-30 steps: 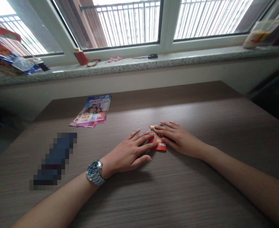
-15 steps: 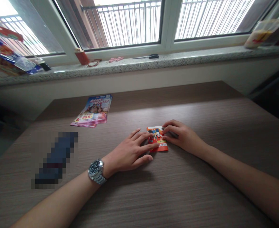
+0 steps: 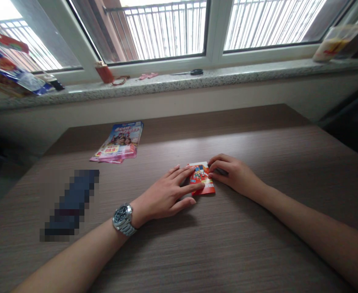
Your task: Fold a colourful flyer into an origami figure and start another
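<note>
A small folded leaflet [image 3: 201,173], red and orange with cartoon figures and a white strip along its far edge, lies on the wooden table. My left hand [image 3: 169,193] rests palm down from the left, fingers spread, with fingertips on the leaflet's left side and lower middle. A metal watch [image 3: 123,219] circles that wrist. At the leaflet's right edge is my right hand [image 3: 229,171], its fingers curled and the thumb and fingertips closed on the edge. The underside of the leaflet is hidden.
A stack of printed flyers [image 3: 119,140] lies at the table's [image 3: 243,244] back left. Nearer, a dark pixelated object [image 3: 72,203] sits beside my left forearm. On the stone windowsill [image 3: 243,73] are scissors [image 3: 194,72], a red container [image 3: 105,73] and a plastic bag [image 3: 334,42].
My left fingers have shifted slightly away from me on the leaflet, uncovering more of its printed figures. The right hand stays almost still at the edge.
</note>
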The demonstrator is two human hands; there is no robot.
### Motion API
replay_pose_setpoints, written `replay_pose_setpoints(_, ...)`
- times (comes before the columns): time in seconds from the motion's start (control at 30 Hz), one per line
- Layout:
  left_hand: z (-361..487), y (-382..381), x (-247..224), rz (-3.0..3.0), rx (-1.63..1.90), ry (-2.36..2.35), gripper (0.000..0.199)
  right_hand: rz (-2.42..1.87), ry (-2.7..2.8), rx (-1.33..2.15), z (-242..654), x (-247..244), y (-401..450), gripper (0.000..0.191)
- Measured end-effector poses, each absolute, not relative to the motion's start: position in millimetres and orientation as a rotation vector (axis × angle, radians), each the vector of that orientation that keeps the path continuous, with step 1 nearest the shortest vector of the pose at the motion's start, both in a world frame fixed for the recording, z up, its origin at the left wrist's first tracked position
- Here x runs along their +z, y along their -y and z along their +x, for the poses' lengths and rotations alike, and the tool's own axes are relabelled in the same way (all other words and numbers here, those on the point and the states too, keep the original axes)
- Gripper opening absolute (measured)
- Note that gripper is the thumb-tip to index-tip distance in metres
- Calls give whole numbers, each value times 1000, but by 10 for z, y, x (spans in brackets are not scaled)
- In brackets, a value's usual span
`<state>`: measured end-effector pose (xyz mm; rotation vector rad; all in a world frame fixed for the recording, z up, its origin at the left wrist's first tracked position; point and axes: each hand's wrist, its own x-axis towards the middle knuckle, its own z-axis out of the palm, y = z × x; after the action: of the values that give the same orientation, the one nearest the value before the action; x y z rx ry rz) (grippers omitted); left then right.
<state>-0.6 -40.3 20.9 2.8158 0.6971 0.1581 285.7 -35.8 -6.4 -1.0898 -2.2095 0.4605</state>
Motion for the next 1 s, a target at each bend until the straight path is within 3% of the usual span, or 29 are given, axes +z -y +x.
replay_pose_setpoints(0.37,-1,426,217,2825,139,-725,50,-1065,2230,526,2890,-45,350,6)
replay_pose_setpoints(1.0,2,418,219,2806,174,-708,51,-1092,2327,587,2959,51,463,32)
